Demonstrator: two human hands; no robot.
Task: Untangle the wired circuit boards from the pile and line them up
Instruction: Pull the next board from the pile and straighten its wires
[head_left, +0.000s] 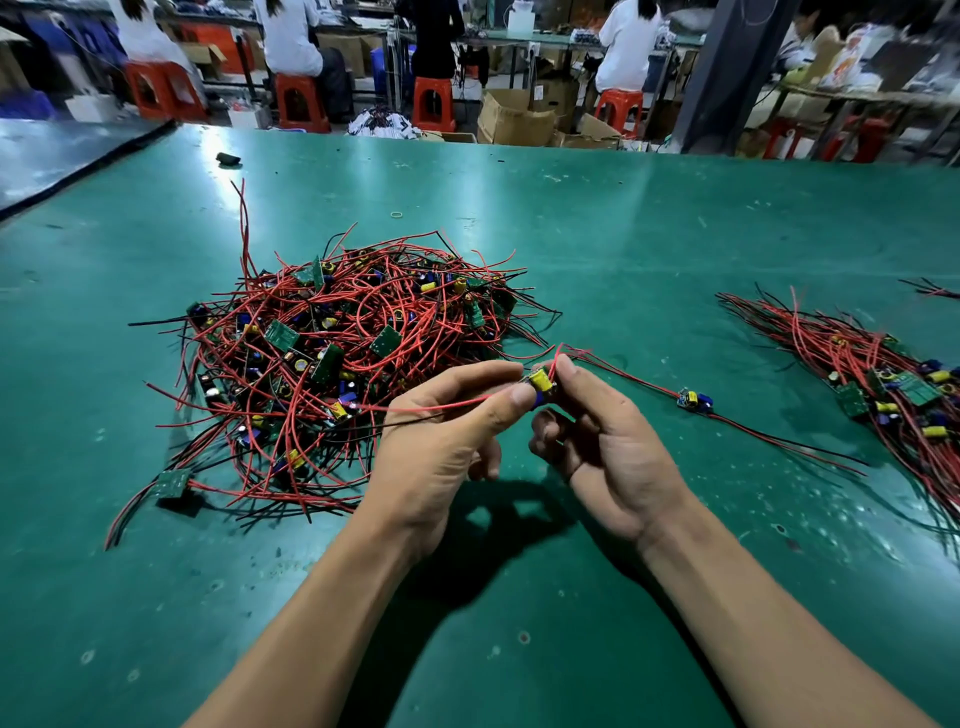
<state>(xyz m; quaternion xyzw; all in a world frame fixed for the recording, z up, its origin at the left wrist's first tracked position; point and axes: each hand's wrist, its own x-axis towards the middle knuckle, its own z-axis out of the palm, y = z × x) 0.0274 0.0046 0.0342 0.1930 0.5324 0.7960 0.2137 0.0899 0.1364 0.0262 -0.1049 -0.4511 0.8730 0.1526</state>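
My left hand (441, 441) and right hand (608, 441) are drawn together just above the green matted desk (78, 597). Both pinch one small green circuit board with a yellow cylindrical capacitor (540, 382) between thumb and forefinger, and the other fingers curl loosely underneath. I hold it raised, I judge, so that its thin red wire (447, 406) can slide free without dragging its neighbours along. That wire runs from under my left thumb toward nine o'clock. It is the obstacle: its far end disappears into the edge of the heap, and I cannot tell whether it is snagged there.

Just past my right hand, at two o'clock, a lone little board with blue and yellow parts (693, 399) lies flat, its red and black leads trailing toward four o'clock. Thin wires run between my right fingertips and that board, and I cannot tell which board owns them.

At ten o'clock sits the tangled pile of red- and black-wired green boards (337, 353), with loops crossing every way. Well apart from it, at three o'clock, lies the lined-up bundle of freed boards (883, 384), its wires roughly parallel. I judge that the board I hold belongs there.

Farther off, a pale rubber band (397, 213) lies at twelve o'clock and a small black lump (228, 159) at eleven. Beyond the desk, people sit on red plastic stools (434, 104) among cardboard boxes (514, 122).
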